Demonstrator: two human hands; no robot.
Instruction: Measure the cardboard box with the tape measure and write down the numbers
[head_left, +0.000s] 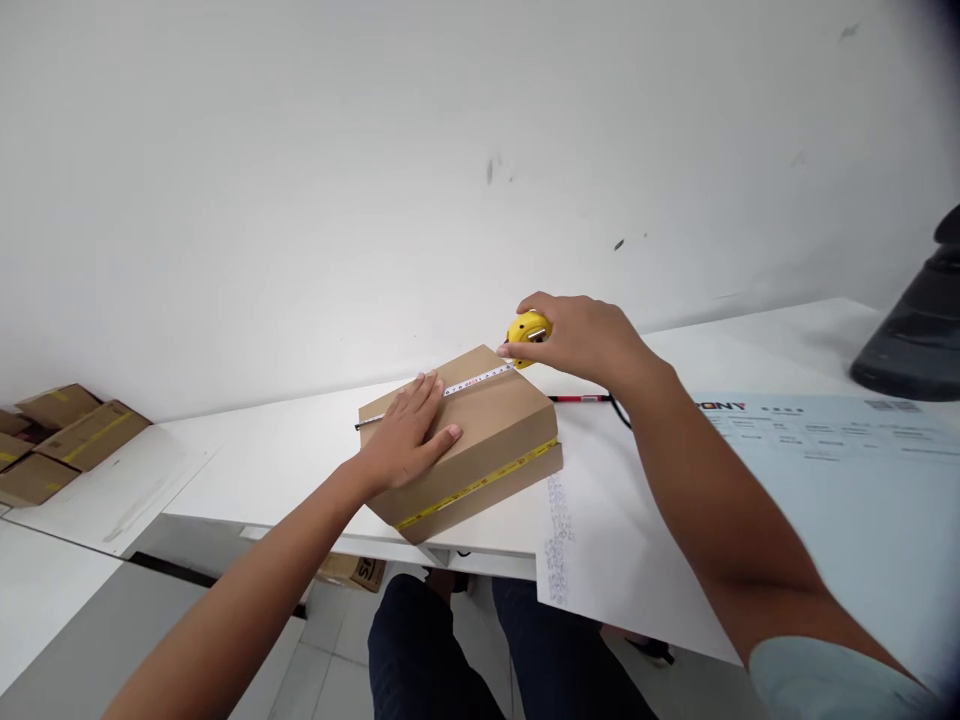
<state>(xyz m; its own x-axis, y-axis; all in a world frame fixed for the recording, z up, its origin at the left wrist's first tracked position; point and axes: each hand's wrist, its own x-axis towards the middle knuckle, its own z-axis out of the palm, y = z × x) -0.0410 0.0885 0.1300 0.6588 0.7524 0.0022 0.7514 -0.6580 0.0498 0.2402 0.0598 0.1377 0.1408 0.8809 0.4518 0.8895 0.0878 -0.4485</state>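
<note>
A brown cardboard box [499, 425] with yellow tape round its side lies on the white table. My left hand [409, 430] rests flat on its top, fingers stretched out over part of the measuring blade [474, 380]. The blade runs across the box top, and its hooked end shows at the left edge. At the far right corner of the box, my right hand [574, 338] is closed round the yellow tape measure [527, 335], with the blade drawn out of it.
Several taped boxes [97, 432] sit at the far left by the wall. Printed sheets [817, 500] cover the right of the table [292, 450]. A red and black pen-like thing [581, 399] lies behind my right forearm. A dark object [911, 330] stands far right. Another box [352, 570] is below the table.
</note>
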